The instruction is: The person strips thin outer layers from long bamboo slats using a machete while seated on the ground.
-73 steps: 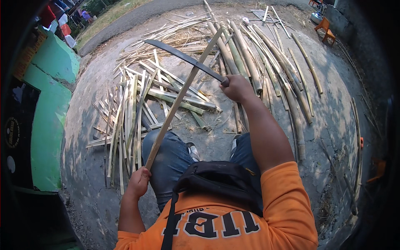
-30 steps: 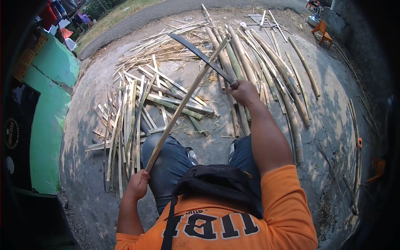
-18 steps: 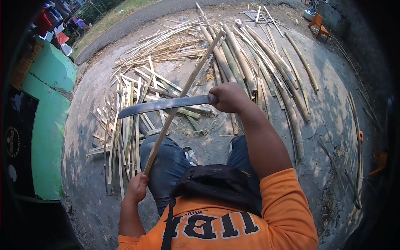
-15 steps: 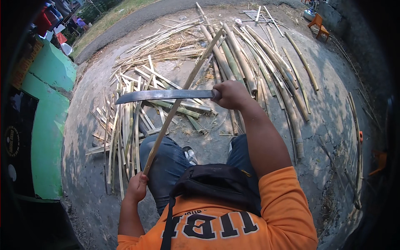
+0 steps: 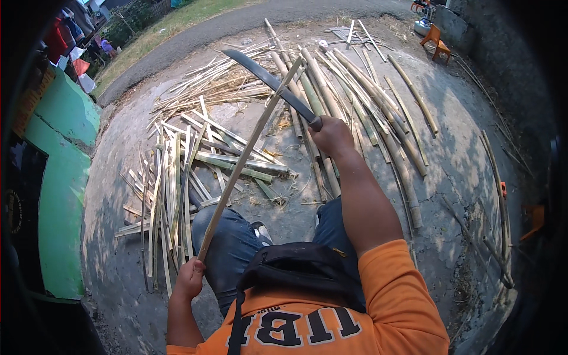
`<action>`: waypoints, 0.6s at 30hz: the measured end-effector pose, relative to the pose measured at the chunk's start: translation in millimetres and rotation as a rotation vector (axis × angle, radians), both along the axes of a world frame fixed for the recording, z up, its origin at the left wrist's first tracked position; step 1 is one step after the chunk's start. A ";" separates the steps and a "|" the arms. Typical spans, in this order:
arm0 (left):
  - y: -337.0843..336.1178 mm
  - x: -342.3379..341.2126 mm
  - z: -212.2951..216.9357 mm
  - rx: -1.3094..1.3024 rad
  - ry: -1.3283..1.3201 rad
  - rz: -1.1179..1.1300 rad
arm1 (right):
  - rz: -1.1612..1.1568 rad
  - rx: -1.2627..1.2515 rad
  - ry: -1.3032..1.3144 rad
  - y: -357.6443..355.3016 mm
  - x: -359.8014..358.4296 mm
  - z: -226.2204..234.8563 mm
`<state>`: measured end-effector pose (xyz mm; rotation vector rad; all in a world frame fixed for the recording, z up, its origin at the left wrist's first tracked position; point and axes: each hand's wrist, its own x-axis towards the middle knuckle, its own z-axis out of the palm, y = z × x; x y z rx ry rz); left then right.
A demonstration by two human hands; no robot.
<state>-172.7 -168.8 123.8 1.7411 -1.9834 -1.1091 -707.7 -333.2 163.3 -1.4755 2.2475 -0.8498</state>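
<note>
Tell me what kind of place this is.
Probably an outdoor yard where bamboo is worked, beside a road. Split bamboo strips and whole bamboo poles lie on the concrete ground, a paved road runs behind, and a green wall stands on the left.

We are in an outdoor yard used as a bamboo-splitting workplace, shown by its bare concrete ground [image 5: 461, 177] strewn with split bamboo strips [image 5: 171, 189] and whole bamboo poles [image 5: 367, 100], a paved road [image 5: 266, 18] and grass verge [image 5: 177, 21] alongside.
</note>
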 end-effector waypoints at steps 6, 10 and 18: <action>1.0 -5.0 5.4 -0.018 -0.008 -0.002 | 0.018 0.104 -0.087 1.4 -6.0 6.4; -3.6 -5.5 2.4 -0.017 -0.002 -0.009 | 0.164 0.114 -0.355 -3.5 -15.5 -10.7; -0.8 -9.3 1.9 0.016 0.039 0.046 | 0.098 0.041 -0.113 -2.1 -7.3 5.6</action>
